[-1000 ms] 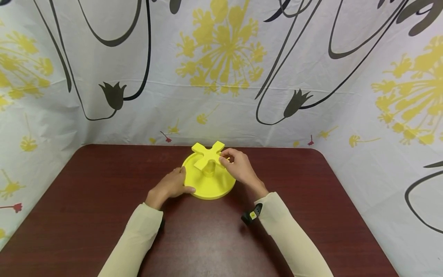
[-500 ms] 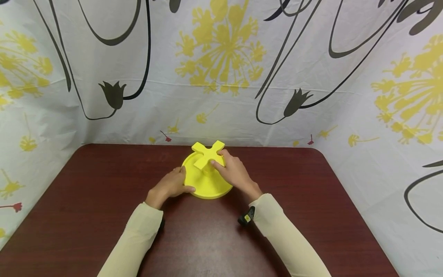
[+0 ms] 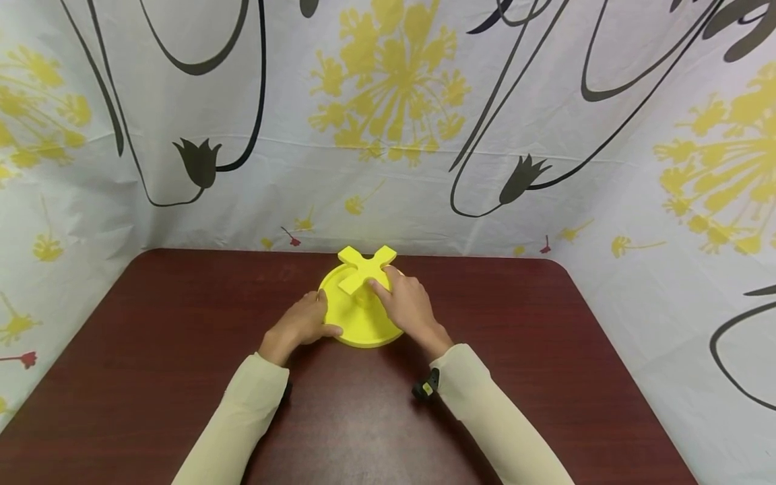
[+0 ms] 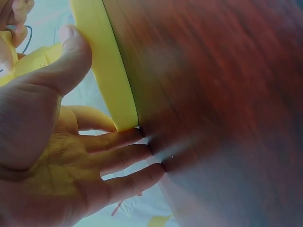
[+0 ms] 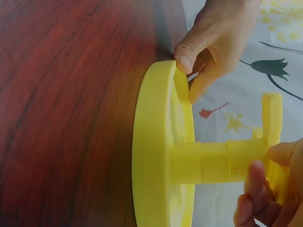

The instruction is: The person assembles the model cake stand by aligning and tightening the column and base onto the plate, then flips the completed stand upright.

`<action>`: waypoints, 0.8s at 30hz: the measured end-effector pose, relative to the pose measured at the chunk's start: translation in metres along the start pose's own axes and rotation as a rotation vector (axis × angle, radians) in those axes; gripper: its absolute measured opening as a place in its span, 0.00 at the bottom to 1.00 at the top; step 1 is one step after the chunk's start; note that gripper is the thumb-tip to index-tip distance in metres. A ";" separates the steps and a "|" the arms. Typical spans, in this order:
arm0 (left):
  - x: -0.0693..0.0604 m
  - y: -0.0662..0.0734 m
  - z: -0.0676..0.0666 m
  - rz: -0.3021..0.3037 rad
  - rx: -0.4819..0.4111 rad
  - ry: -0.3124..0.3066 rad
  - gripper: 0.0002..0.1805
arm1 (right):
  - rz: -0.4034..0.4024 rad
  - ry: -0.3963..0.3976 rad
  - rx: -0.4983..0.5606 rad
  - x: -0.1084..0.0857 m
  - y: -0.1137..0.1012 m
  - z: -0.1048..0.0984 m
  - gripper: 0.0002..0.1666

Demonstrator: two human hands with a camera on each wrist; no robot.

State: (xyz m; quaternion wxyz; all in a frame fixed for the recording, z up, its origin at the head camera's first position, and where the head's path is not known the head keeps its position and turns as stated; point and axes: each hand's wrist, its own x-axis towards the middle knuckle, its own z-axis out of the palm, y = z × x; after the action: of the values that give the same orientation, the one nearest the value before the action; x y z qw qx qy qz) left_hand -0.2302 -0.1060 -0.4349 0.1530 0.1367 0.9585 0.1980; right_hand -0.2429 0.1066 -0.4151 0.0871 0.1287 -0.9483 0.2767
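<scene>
A round yellow base [image 3: 364, 330] with a raised rim lies flat on the table. From its middle rises a yellow post [image 5: 213, 163], topped by a yellow cross-shaped handle [image 3: 364, 269]. At the left, my left hand [image 3: 299, 320] holds the base's edge, thumb over the rim and fingers along the side, as the left wrist view also shows. My right hand [image 3: 412, 306] grips the handle's right arm, with the thumb on its near side. That arm is largely hidden by the hand. In the right wrist view, small raised marks show on the post.
The dark red-brown table [image 3: 182, 377] has rounded far corners. A white cloth [image 3: 400, 209] with yellow and grey flower patterns hangs behind it and along both sides. A dark strap device [image 3: 426, 385] sits at my right wrist.
My right hand has shifted left and closer round the handle, its thumb moving to the near side. The left hand keeps its hold, and the base looks unmoved.
</scene>
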 end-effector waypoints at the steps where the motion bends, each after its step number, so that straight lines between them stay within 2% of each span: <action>1: 0.000 0.001 0.000 -0.001 0.006 -0.001 0.50 | 0.007 0.004 -0.008 -0.001 -0.001 0.000 0.30; 5: 0.002 0.002 0.001 -0.018 0.023 -0.011 0.51 | 0.031 0.019 -0.018 -0.003 0.000 0.001 0.31; 7: 0.000 0.001 0.001 -0.023 0.015 -0.005 0.52 | 0.015 0.008 -0.007 -0.002 0.002 0.001 0.31; 11: -0.003 -0.010 0.001 -0.013 -0.044 0.008 0.54 | -0.063 -0.103 0.083 0.000 0.014 -0.005 0.35; 14: -0.004 -0.019 -0.002 0.031 -0.114 0.004 0.53 | -0.118 -0.213 0.173 -0.001 0.033 -0.013 0.39; 16: -0.004 -0.024 -0.005 0.052 -0.137 -0.008 0.53 | -0.136 -0.258 0.206 -0.003 0.046 -0.018 0.43; 20: -0.001 -0.029 -0.011 0.033 -0.123 -0.057 0.57 | -0.121 -0.351 0.189 -0.007 0.067 -0.026 0.55; 24: 0.004 -0.029 -0.014 0.023 -0.096 -0.112 0.60 | -0.120 -0.449 0.130 -0.010 0.076 -0.027 0.65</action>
State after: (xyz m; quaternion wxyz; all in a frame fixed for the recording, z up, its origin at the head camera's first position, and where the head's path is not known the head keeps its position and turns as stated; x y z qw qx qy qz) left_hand -0.2449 -0.1349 -0.4357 0.2105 0.1511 0.9362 0.2373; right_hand -0.2533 0.1849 -0.4327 -0.1179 0.2485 -0.9148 0.2958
